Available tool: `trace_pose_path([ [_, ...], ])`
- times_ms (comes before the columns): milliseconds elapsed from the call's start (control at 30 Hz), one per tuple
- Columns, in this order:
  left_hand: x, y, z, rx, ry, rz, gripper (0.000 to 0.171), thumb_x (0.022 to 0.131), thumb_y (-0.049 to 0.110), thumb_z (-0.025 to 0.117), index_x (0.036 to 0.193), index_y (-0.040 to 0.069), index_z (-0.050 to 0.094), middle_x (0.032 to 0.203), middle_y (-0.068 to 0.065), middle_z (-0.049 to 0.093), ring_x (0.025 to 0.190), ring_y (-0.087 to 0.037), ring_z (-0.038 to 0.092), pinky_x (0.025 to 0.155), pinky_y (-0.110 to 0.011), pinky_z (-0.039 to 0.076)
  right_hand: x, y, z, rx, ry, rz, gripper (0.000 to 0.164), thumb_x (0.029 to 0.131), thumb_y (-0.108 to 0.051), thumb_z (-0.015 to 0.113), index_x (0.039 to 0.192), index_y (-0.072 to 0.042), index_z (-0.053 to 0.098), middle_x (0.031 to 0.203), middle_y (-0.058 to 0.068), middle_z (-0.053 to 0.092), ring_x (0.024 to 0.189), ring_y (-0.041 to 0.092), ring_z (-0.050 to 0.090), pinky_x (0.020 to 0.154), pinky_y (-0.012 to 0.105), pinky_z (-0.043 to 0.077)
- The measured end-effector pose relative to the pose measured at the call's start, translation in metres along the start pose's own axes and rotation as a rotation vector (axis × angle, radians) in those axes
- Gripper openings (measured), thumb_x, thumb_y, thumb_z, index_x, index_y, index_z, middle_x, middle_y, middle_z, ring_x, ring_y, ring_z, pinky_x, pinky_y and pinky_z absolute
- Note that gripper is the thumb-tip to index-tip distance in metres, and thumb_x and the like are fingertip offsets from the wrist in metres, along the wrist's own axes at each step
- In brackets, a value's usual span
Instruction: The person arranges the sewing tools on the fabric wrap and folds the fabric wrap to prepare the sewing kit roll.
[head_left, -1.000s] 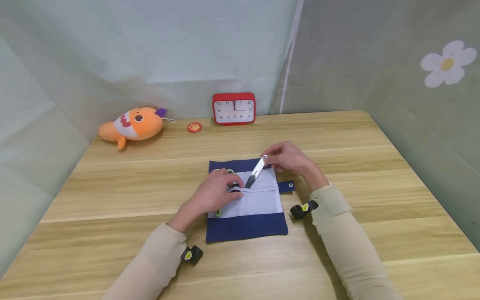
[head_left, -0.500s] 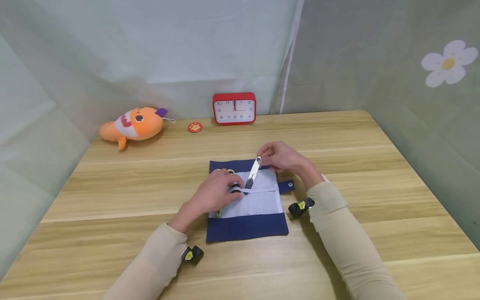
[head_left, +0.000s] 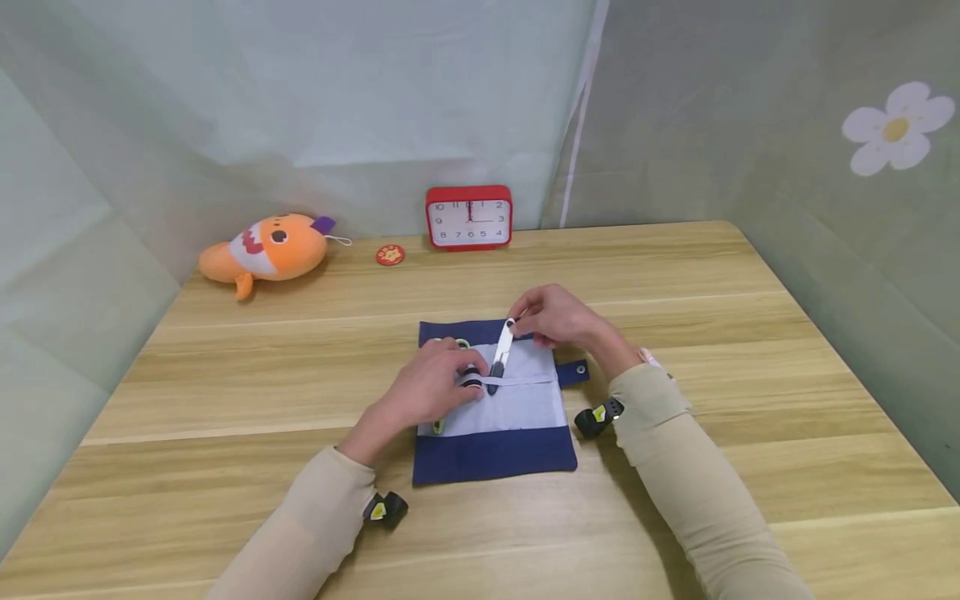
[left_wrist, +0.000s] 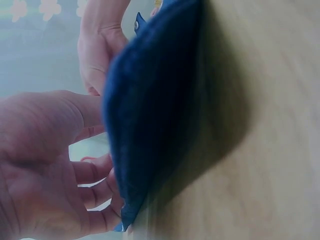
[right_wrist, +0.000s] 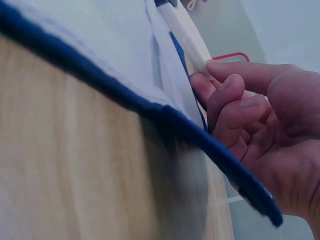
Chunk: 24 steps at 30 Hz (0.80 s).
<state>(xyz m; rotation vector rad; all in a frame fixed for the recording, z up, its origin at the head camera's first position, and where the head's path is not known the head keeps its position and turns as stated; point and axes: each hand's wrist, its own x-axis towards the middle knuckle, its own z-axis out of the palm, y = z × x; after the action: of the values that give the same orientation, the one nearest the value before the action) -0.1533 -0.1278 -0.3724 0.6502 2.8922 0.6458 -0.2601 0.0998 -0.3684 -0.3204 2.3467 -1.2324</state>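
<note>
An unrolled navy cloth tool pouch (head_left: 495, 454) with a pale lining lies on the table. A white elastic band (head_left: 528, 381) crosses the lining. My right hand (head_left: 555, 317) pinches the upper end of a slim white tool (head_left: 504, 342); its dark grey lower end overlaps the band. In the right wrist view, the thumb and fingers hold the tool's white end (right_wrist: 192, 40). My left hand (head_left: 435, 379) rests over the pouch's left part, thumb and index finger around a small black thing (head_left: 472, 376) at the band. Light green pieces (head_left: 438, 426) stick out from beneath this hand.
An orange plush shark (head_left: 273, 247), a round red badge (head_left: 390, 255) and a red clock (head_left: 469, 218) stand along the table's back edge. A snap tab (head_left: 572, 372) extends from the pouch's right side. Pale curtains hang behind the table.
My right hand has moved left and slightly down with the white tool. The tool now stands steeper, its dark end lower, reaching past the band. The left hand stays in place.
</note>
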Motion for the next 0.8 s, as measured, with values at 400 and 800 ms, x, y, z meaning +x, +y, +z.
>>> trace_pose_path([
  [400, 0.001, 0.000, 0.000, -0.002, 0.003, 0.004, 0.022, 0.090, 0.021, 0.083, 0.110, 0.019, 0.075, 0.095, -0.004, 0.063, 0.097, -0.026, 0.053, 0.091, -0.045, 0.045, 0.000, -0.003, 0.008, -0.066, -0.061, -0.048, 0.032, 0.095, -0.013, 0.077, 0.126, -0.008, 0.072, 0.066, 0.002, 0.058, 0.052, 0.014, 0.049, 0.050, 0.027, 0.039],
  [800, 0.001, 0.000, 0.001, -0.001, 0.002, -0.008, 0.021, 0.091, 0.021, 0.083, 0.110, 0.018, 0.074, 0.096, -0.005, 0.062, 0.099, -0.027, 0.053, 0.086, -0.041, 0.044, -0.003, -0.004, 0.015, -0.090, -0.104, -0.075, 0.034, 0.095, -0.009, 0.076, 0.129, -0.009, 0.071, 0.064, 0.003, 0.057, 0.051, 0.015, 0.048, 0.049, 0.027, 0.040],
])
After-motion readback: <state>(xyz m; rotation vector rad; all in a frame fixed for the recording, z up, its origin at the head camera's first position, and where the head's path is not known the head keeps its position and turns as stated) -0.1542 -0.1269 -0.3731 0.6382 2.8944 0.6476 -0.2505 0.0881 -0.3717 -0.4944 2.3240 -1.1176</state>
